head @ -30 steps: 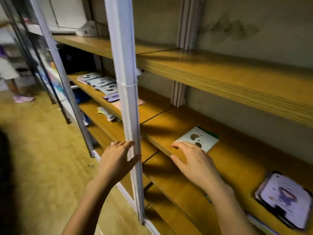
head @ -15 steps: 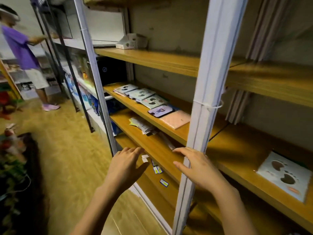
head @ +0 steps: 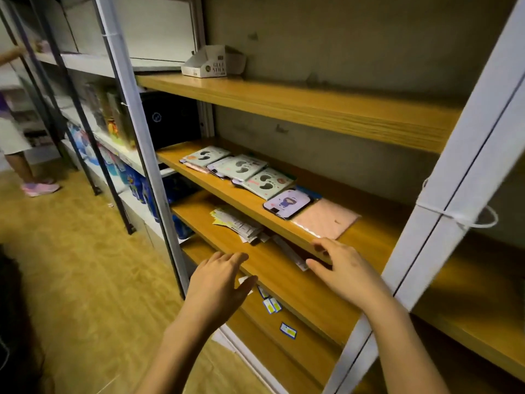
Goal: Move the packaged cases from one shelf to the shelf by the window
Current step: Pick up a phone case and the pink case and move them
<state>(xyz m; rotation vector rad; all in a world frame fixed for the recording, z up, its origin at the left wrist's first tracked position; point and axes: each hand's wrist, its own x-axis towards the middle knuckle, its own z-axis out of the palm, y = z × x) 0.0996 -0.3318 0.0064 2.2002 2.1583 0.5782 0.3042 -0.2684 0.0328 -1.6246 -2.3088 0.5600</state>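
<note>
both empty: left hand [head: 218, 282] fingers spread, right hand [head: 343, 271] relaxed at shelf [head: 372, 237] edge. risk: overlapping packaged cases [head: 250, 169] look slick; a one-sided grab may slide neighbours off the front.

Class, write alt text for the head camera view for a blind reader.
Two empty, open hands reach forward, the right hand at the front edge of the middle wooden shelf, the left hand lower. A row of packaged cases lies on that shelf; a white cardboard box sits on the shelf above.
</note>
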